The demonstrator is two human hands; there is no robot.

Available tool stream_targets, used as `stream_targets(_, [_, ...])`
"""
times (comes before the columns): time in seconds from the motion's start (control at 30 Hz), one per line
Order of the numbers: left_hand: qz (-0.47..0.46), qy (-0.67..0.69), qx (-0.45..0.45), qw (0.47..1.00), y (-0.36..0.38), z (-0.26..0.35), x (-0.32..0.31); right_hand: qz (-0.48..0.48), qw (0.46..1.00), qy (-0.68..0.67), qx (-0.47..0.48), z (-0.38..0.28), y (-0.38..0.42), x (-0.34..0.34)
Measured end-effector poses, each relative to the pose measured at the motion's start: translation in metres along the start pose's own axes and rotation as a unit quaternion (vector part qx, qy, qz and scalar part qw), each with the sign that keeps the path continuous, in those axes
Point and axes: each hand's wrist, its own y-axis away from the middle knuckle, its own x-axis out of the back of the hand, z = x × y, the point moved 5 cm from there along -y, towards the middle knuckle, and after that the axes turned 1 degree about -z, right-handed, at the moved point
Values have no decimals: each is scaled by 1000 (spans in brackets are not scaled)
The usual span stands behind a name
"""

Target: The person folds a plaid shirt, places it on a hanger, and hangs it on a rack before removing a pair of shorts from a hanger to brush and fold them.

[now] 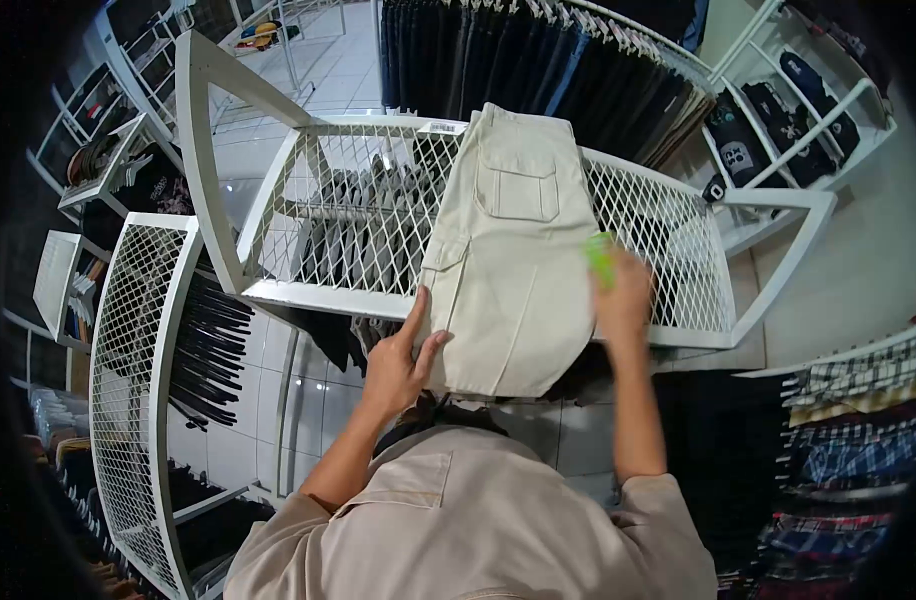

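Observation:
Cream cargo trousers (518,250), folded lengthwise with a flap pocket showing, lie across a white mesh-topped rack (328,295). My left hand (398,360) rests at the left edge of the trousers near their lower end, its thumb and fingers spread. At their right edge is my right hand (623,290), closed round a bright green object (599,260), which is blurred; what it is cannot be made out. The rack's mesh shows on both sides of the trousers.
Dark trousers (478,60) hang on a rail behind. Shelves with caps (793,130) stand at the upper right. A second mesh rack (138,380) is at the left, with black hangers (213,350) beside it. Checked shirts (858,450) hang at the right.

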Motion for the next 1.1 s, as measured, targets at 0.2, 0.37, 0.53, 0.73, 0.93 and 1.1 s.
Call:
stream_targets(0.2, [-39,106,41,993,8,-6,13,73,994,35,-78,86,18,51])
stream_targets(0.37, [86,-93,-132,983,19,-14,38,46,992,61,-99,87,42,35])
stream_targets(0.53, [115,-232,-245,934,10,-5,36,-38,992,-2,124,1,88,46])
stream_targets(0.73, [12,-154,-267,951,-3,8,27,-31,975,19,220,-22,113,5])
stream_targets(0.93, [57,41,-304,950,-21,35,39,136,954,-192,184,-23,84,46])
stream_targets(1.1, [104,204,-241,943,-86,43,34,164,893,-417,29,15,19,7])
